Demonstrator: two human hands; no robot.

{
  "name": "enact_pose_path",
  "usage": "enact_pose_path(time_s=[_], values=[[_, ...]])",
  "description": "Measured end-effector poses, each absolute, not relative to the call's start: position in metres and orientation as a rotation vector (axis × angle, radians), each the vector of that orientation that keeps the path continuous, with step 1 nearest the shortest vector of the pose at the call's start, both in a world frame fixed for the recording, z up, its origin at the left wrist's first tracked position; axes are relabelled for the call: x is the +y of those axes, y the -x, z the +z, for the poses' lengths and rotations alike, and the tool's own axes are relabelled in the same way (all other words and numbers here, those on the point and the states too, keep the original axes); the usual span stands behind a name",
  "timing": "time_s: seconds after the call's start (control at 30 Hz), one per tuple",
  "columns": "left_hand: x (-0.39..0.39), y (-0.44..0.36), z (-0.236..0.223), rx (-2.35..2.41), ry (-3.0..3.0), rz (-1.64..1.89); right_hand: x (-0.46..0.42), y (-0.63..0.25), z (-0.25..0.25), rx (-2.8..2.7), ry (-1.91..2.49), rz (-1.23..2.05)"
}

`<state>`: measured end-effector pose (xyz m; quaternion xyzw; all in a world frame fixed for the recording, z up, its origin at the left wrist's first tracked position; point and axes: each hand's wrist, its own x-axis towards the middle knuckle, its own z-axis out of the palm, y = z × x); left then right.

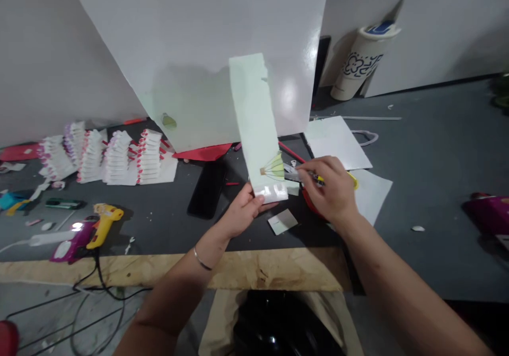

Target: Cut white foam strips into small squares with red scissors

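Observation:
My left hand [242, 210] is closed on the lower end of a long white paper strip [256, 117], thumb on its face. Near that end the strip bears a yellow-green hot-air balloon picture [273, 167] and a shiny patch. My right hand [330, 189] grips a utility knife [319, 178] with yellow parts; its grey blade lies at the strip's right edge, beside the balloon. Whether the blade touches the paper is hard to tell. Below the strip lies a small white card [282, 221]. Something red shows partly under my right hand.
A black phone [207, 190] lies left of the strip. Further left are a yellow and purple glue gun [97, 226] and stacked white pieces with pink tips [149, 157]. A white board [199, 80] stands behind. White sheets [338, 141] and a patterned cup [362, 64] are at right.

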<state>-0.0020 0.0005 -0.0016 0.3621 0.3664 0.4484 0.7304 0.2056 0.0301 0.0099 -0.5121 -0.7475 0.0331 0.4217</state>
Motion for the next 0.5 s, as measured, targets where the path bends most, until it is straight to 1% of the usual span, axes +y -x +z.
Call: enact_pose_path(time_s=[0.07,0.13,0.23,0.5], values=[[0.004,0.007,0.004,0.805,-0.786,0.999,0.037,-0.227,0.006,-1.937,1.520,0.185],[0.006,0.011,0.010,0.792,-0.767,1.001,0.042,-0.247,-0.001,-2.093,1.666,0.291],[0.008,0.014,0.015,0.790,-0.722,1.047,0.043,-0.265,-0.011,-2.289,1.625,0.449],[0.015,0.021,0.011,0.823,-0.650,1.214,0.035,-0.254,-0.016,-2.364,1.573,0.319]])
